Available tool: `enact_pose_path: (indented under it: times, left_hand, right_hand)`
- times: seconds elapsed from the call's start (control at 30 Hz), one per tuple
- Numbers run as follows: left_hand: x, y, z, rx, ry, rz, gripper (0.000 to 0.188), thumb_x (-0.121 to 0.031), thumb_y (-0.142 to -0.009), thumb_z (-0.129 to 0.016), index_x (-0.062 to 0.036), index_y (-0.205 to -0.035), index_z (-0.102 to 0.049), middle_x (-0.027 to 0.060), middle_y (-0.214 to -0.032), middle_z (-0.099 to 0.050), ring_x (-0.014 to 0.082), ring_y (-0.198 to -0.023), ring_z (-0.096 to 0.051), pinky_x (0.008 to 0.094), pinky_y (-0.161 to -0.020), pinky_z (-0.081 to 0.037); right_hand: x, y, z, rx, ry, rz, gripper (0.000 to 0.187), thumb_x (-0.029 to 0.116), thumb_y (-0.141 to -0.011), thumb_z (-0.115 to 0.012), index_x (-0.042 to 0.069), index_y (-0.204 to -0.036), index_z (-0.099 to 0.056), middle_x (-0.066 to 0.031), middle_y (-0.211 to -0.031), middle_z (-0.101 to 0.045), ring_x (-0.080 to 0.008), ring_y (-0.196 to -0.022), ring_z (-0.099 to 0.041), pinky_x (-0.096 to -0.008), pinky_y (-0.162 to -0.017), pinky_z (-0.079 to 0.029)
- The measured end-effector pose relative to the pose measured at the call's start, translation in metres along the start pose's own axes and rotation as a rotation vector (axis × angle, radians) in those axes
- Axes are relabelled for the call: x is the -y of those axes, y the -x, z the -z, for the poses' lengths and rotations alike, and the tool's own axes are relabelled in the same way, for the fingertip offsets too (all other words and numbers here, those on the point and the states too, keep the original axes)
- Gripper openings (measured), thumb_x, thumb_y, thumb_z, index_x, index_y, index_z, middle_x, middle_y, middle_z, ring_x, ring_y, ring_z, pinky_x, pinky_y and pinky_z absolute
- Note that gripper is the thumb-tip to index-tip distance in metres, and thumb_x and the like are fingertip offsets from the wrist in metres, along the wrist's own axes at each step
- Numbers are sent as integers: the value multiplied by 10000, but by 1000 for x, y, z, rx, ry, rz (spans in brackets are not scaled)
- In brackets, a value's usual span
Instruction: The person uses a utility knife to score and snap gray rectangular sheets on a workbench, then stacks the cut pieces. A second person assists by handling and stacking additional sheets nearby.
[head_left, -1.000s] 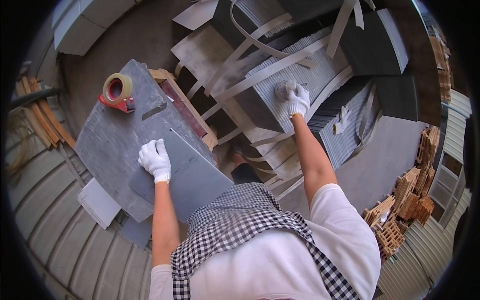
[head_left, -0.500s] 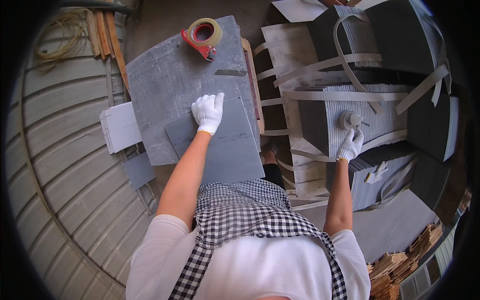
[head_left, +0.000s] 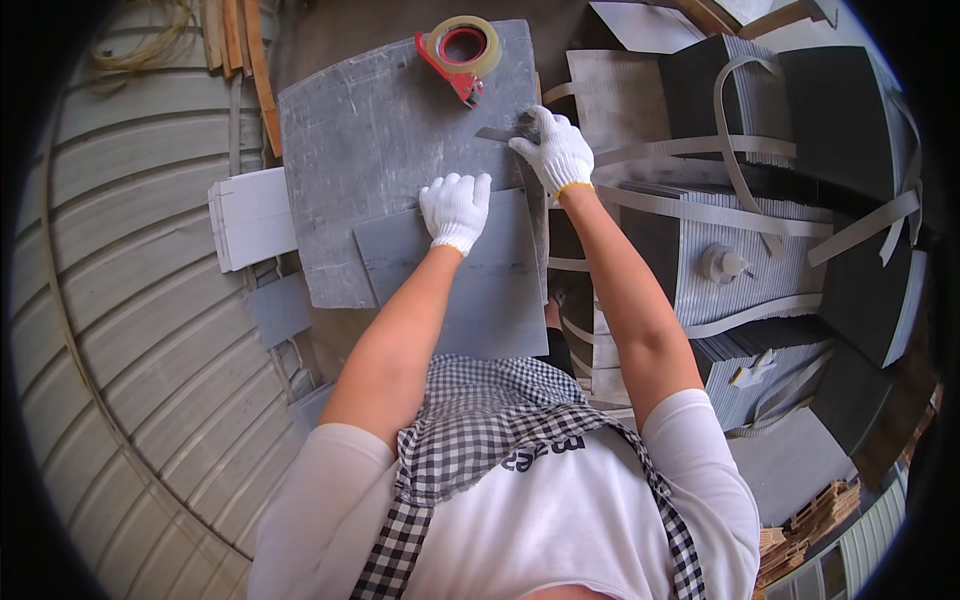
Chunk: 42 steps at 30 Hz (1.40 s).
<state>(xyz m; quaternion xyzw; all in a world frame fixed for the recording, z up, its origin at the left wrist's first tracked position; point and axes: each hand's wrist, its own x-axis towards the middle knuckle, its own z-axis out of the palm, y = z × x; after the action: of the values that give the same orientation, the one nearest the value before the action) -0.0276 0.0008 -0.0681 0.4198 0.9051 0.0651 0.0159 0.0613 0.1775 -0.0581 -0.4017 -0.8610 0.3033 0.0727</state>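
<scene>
I have both hands over the worktop (head_left: 370, 150), a scuffed grey board, and they sit apart from each other. The left hand (head_left: 456, 212), in a white knitted glove, rests with curled fingers on the far part of a smooth, flat, blue-grey slab (head_left: 485, 300); I can't tell whether it grips anything. That slab lies on the near right part of the worktop, overhanging the near edge towards the black-and-white checked apron (head_left: 500, 430). My right hand (head_left: 560, 155), gloved alike, is at the right edge with thumb and forefinger apart, right beside a narrow, flat, dark grey strip (head_left: 493, 133); from this view I can't say whether it holds it. Beyond the strip stands a red tape dispenser (head_left: 462, 84) with a wide roll of yellowish tape (head_left: 490, 45). Off to my right, a tight row of thin grey slabs (head_left: 700, 285) carries a round, pale, cup-like object (head_left: 720, 264), and a loose white glove (head_left: 755, 370) lies on the nearer row.
</scene>
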Motion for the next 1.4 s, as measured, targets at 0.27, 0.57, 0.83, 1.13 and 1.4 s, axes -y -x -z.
enact_pose_path:
  times: [0.27,0.57,0.83,1.13,1.4]
  left_hand:
    - [4,-1,1,8,-21,-1,451,-438,-947,-537,-126,-658,-685,91,-733,-663,317,-752,-636,490,-713,-442]
    - [6,1,-11,-66,-57,-80,462,-405,-991,-520,-93,-668,-630,109,-730,-648,349,-732,-635,518,-681,-466]
    - [10,-1,-17,-5,-100,-61,481,-435,-995,-494,-85,-718,-675,124,-775,-673,364,-782,-645,517,-708,-468]
    - [14,-2,-19,-36,-96,-89,483,-408,-1001,-489,-61,-730,-687,143,-777,-682,373,-769,-648,513,-715,-489]
    - [13,-2,-20,-42,-117,-97,478,-406,-999,-491,-67,-729,-694,149,-775,-683,379,-754,-648,518,-704,-489]
  right_hand:
    - [-39,9,4,129,-137,16,293,376,-892,-662,167,-1097,-680,-117,-959,-717,-335,-949,-678,-441,-782,-532]
    - [-169,193,27,-409,-978,-680,300,189,-962,-678,1,-1195,-692,-23,-921,-698,-68,-700,-588,-236,-640,-494]
    - [-255,268,72,-693,-938,-1026,307,177,-960,-668,20,-1223,-673,8,-789,-620,-61,-573,-518,-236,-508,-430]
    - [-292,271,59,-749,-949,-1077,220,179,-959,-671,46,-1131,-703,24,-727,-599,-65,-552,-515,-241,-490,-423]
    - [-296,266,57,-749,-988,-1049,180,181,-961,-673,61,-1088,-715,35,-724,-592,-60,-560,-512,-240,-502,-434]
